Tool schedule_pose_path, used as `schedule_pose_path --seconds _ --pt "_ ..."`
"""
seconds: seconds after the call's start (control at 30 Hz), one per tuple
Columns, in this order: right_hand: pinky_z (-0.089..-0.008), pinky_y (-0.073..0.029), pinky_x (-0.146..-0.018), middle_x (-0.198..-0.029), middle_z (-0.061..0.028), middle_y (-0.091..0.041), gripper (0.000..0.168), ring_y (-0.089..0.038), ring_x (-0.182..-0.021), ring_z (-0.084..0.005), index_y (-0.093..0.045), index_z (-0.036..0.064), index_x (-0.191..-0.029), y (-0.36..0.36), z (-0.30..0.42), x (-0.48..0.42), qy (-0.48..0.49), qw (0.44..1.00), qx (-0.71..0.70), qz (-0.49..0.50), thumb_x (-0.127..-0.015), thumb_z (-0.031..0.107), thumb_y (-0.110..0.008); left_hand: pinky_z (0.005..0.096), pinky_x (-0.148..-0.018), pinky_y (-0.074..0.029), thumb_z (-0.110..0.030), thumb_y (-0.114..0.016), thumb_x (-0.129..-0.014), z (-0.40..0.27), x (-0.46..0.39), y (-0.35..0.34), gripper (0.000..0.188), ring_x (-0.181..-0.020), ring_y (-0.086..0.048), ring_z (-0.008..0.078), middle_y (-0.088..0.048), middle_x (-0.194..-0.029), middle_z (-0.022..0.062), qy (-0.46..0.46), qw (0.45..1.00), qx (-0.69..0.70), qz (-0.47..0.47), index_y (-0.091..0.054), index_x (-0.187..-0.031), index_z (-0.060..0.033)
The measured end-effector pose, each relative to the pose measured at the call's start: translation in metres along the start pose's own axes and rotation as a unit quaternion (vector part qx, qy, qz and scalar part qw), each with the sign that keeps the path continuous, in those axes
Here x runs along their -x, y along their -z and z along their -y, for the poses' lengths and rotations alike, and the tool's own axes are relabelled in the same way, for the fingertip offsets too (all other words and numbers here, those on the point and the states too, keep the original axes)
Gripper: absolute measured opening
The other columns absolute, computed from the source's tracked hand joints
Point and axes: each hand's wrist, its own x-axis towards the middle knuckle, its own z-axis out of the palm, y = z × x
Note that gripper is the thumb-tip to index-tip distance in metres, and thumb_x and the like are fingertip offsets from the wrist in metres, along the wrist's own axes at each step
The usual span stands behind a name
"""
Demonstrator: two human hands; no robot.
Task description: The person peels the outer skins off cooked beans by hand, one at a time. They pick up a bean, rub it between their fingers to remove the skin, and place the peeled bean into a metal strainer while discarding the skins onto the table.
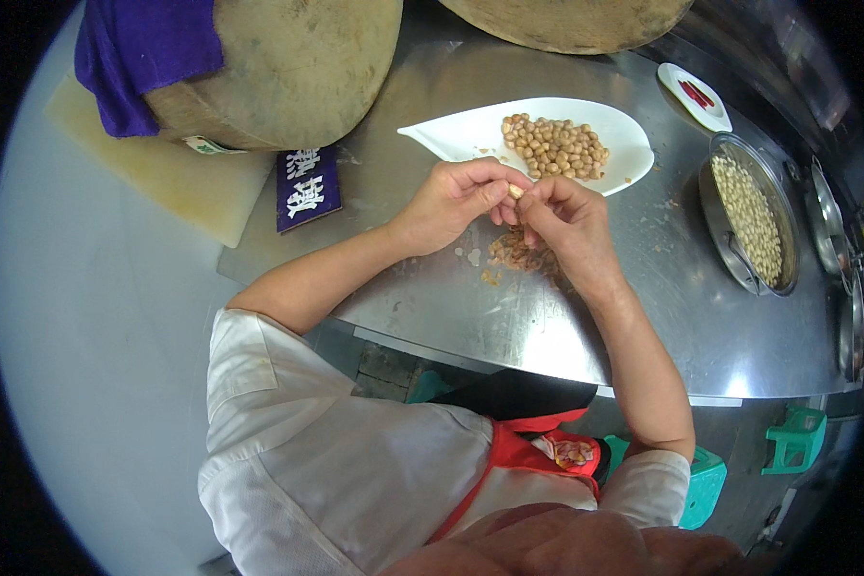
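Observation:
My left hand (461,198) and my right hand (569,219) meet over the front edge of a white leaf-shaped dish (453,133). A pale peanut (516,191) is pinched between the fingertips of both hands. Brown, skin-on peanuts (558,147) lie heaped in the dish. Below my hands, a loose pile of reddish-brown peanut skins (515,252) rests on the stainless steel table (432,302), partly hidden by my right hand. To the right stands a metal bowl (716,209) holding many pale, peeled peanuts (749,216).
Two round wooden chopping blocks (295,65) (576,21) stand at the back, the left one under a purple cloth (151,50). A small white plate (716,115) holds red pieces. Metal pans (828,216) line the right edge. A purple sign (308,189) lies left.

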Motion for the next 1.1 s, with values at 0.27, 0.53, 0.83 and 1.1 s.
schedule_pose_path --seconds 0.27,0.53,0.83,1.1 --pt "-0.0187 -0.044 -0.053 -0.071 -0.0028 -0.06 0.008 -0.053 -0.058 -0.0051 -0.06 0.0 -0.081 0.001 -0.004 0.001 -0.005 1.0 -0.003 -0.002 -0.083 0.008 -0.061 0.0251 -0.066 -0.05 0.0 -0.052 -0.088 -0.006 0.004 -0.006 0.019 -0.074 -0.06 0.0127 -0.058 -0.085 0.0078 -0.189 0.94 -0.282 -0.023 -0.064 -0.103 0.0014" --pt "-0.019 -0.043 -0.052 -0.071 -0.0038 -0.061 0.008 -0.054 -0.057 -0.0063 -0.06 0.0 -0.082 0.005 -0.005 -0.002 -0.026 0.999 -0.03 0.014 -0.083 0.007 -0.06 0.0247 -0.068 -0.05 -0.002 -0.051 -0.09 -0.004 0.005 -0.008 0.018 -0.075 -0.06 0.0129 -0.059 -0.084 0.007 -0.106 0.984 -0.137 -0.044 -0.064 -0.103 0.0005" --pt "-0.0195 -0.041 -0.052 -0.07 -0.0032 -0.059 0.009 -0.051 -0.056 -0.0061 -0.06 -0.001 -0.082 0.003 0.006 0.001 -0.029 0.999 -0.042 -0.016 -0.085 0.007 -0.058 0.0255 -0.07 -0.049 -0.01 -0.046 -0.095 -0.001 0.005 -0.007 0.021 -0.079 -0.059 0.0126 -0.06 -0.089 0.0068 0.032 0.995 0.091 0.014 -0.053 -0.112 0.0004" --pt "-0.0201 -0.045 -0.057 -0.073 -0.0031 -0.061 0.009 -0.055 -0.064 -0.0062 -0.061 -0.001 -0.083 0.003 0.002 0.0 -0.007 1.0 -0.009 -0.002 -0.084 0.008 -0.061 0.0269 -0.068 -0.049 -0.009 -0.045 -0.095 -0.004 0.007 -0.014 0.013 -0.077 -0.061 0.0146 -0.059 -0.087 0.009 -0.02 1.0 -0.005 0.003 -0.046 -0.105 0.0"
